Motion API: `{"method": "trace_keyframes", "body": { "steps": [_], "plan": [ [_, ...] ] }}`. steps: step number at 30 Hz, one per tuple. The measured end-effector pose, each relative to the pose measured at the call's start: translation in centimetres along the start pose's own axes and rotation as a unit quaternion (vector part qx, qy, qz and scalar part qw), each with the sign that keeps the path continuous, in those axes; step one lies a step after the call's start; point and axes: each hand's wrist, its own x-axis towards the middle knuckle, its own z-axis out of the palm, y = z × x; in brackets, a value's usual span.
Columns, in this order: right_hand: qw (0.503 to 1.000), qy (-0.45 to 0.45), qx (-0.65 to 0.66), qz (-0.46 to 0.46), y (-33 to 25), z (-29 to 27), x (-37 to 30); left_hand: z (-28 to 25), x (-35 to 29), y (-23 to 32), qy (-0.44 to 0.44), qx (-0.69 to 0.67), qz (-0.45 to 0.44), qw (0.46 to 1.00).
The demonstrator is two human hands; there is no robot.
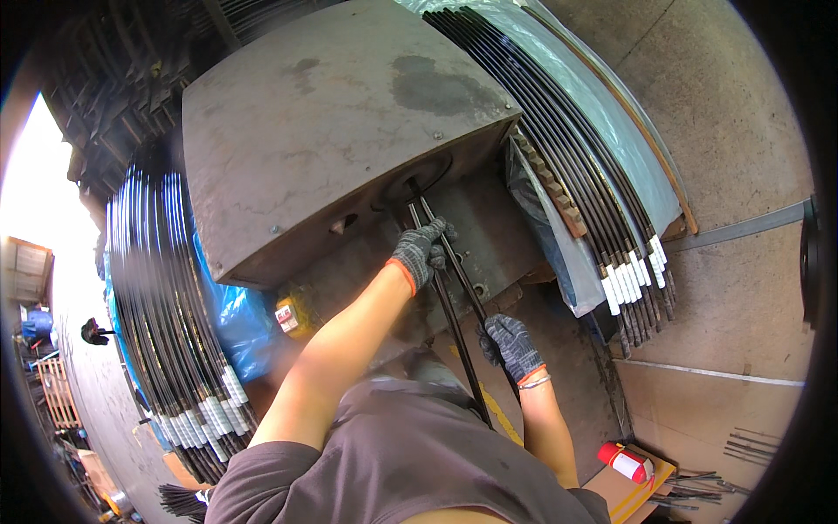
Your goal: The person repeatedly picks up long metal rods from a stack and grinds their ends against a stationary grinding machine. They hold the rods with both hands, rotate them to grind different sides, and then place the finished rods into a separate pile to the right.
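Observation:
Two long, thin black metal rods (455, 325) run side by side from a round opening (415, 186) in the front of a big grey metal housing (340, 113) down toward my body. My left hand (421, 251), in a grey knit glove with an orange cuff, closes round the rods just outside that opening. Its fingers partly hide them, so how firmly each rod is gripped is unclear. Farther down, my right hand (511, 345), gloved alike, is closed on the right-hand rod. The rods' inner ends are hidden inside the housing; my shirt covers their near ends.
Bundles of black rods with white-wrapped ends stand left (170, 323) and right (594, 183) of the housing. A notched wooden strip (550, 185) lies beside the right bundle. A yellow container (295, 316) sits under the housing's left side. A red cylinder (625, 463) lies at lower right.

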Motion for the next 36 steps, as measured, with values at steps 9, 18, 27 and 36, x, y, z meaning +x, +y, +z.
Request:
{"method": "trace_keyframes", "body": {
  "steps": [9, 18, 27, 36],
  "plan": [
    [0.996, 0.034, -0.072, -0.05, -1.1, 0.2, -0.3, 0.3, 0.1, 0.5, 0.0, -0.001, 0.003, 1.0],
    [0.975, 0.11, -0.178, -0.069, -1.5, 0.5, 0.0, 0.5, 0.2, 0.7, -0.003, -0.006, -0.001, 1.0],
    [0.823, 0.209, -0.455, -0.268, 6.1, -3.2, 2.5, 0.9, -0.1, 0.7, -0.001, -0.019, 0.0, 1.0],
    [0.998, -0.002, 0.05, -0.037, 5.0, -3.3, -4.9, 1.8, 2.0, 1.2, -0.005, -0.087, 0.012, 0.996]
  ]
}}
